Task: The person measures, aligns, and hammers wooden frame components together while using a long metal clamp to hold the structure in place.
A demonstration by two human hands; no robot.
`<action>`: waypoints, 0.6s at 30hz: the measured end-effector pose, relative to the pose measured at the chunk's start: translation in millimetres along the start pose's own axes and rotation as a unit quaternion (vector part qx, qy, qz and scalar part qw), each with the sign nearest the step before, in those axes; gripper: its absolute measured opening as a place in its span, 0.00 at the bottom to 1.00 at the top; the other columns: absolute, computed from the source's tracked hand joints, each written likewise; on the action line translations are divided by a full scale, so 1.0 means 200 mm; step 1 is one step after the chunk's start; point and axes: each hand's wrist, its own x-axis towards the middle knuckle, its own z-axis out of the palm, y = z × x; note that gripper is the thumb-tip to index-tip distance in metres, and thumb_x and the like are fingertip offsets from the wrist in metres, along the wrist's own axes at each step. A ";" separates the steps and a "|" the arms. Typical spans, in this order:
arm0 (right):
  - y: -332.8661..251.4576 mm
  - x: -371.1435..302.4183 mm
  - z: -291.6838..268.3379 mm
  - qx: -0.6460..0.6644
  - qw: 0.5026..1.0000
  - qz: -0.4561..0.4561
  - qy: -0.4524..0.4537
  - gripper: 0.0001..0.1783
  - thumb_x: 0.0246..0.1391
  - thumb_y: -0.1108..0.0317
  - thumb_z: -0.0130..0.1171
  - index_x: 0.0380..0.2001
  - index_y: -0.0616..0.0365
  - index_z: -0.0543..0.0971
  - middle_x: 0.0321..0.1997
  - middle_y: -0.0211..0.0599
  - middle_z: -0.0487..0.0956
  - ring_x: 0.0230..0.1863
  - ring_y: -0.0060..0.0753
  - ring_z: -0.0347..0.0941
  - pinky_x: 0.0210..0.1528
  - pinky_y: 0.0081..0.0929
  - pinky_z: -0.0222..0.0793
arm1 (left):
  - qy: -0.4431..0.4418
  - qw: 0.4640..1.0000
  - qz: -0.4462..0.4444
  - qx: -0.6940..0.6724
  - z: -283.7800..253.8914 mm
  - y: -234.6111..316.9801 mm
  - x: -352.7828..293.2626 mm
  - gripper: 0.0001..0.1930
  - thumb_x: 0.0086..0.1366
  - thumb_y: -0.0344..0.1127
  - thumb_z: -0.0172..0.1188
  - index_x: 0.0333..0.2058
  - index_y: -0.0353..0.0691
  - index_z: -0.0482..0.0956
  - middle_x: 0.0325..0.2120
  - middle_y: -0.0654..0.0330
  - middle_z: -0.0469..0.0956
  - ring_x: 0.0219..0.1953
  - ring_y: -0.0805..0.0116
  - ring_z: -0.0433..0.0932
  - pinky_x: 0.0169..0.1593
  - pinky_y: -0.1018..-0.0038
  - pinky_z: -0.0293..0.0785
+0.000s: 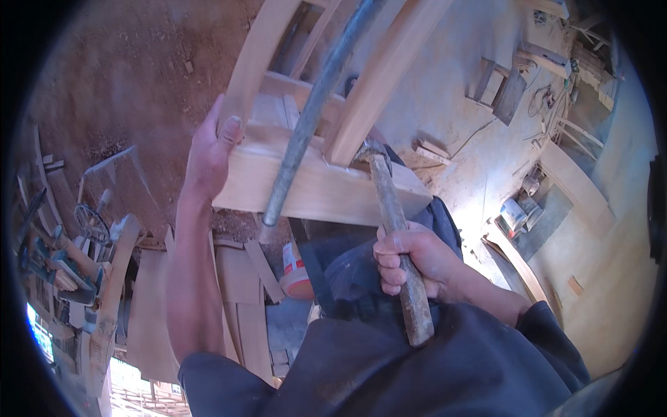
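A pale wooden frame [319, 184] with a thick crosspiece and long rails stands in front of me. My left hand [212, 156] grips its left corner, thumb on the near face and the fingers partly hidden behind the wood. In my right hand [415, 260] is a hammer [386, 194], held round its worn handle. The hammer's head is against or very close to the crosspiece, beside the foot of a sloping rail [379, 87]; I cannot tell if they touch. A grey metal pipe [309, 125] runs diagonally across the frame, its lower end past the crosspiece.
Boards [149, 306] lean at the lower left, near a cluttered heap of tools and offcuts [73, 267]. A red-and-white bucket [297, 278] stands below the frame. On the right floor are a white bucket [514, 215], a curved wooden panel [573, 184] and small wood blocks [432, 151].
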 end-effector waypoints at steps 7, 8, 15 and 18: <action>-0.14 -0.06 -0.44 0.133 0.989 -0.060 -0.008 0.04 0.58 0.69 0.53 0.30 0.55 0.72 0.19 0.25 0.69 0.15 0.21 0.63 0.19 0.28 0.63 | 0.024 0.998 -0.019 -0.061 -0.05 -0.08 0.00 0.39 0.73 0.56 0.46 0.63 0.20 0.58 0.57 0.43 0.70 0.60 0.62 0.68 0.63 0.72 0.62; -0.17 -0.08 -0.56 0.151 0.984 -0.092 0.032 0.04 0.57 0.69 0.53 0.29 0.54 0.71 0.18 0.24 0.68 0.14 0.20 0.63 0.18 0.27 0.63 | 0.027 0.998 -0.010 -0.057 -0.05 -0.08 -0.01 0.39 0.72 0.56 0.46 0.63 0.19 0.58 0.58 0.43 0.70 0.60 0.61 0.68 0.63 0.71 0.61; 0.01 0.08 -0.25 0.057 0.959 -0.177 0.213 0.06 0.51 0.73 0.52 0.22 0.57 0.69 0.14 0.37 0.67 0.16 0.34 0.67 0.24 0.38 0.72 | 0.039 0.999 0.009 -0.019 -0.04 -0.08 0.00 0.41 0.72 0.57 0.46 0.63 0.19 0.56 0.61 0.38 0.65 0.65 0.55 0.64 0.66 0.68 0.58; 0.04 0.04 -0.01 0.018 1.000 0.017 -0.001 0.09 0.56 0.71 0.53 0.23 0.56 0.68 0.18 0.31 0.67 0.16 0.26 0.64 0.23 0.32 0.67 | 0.043 0.999 0.023 -0.010 -0.04 -0.13 -0.01 0.41 0.72 0.57 0.46 0.64 0.19 0.55 0.62 0.36 0.63 0.66 0.53 0.63 0.67 0.68 0.56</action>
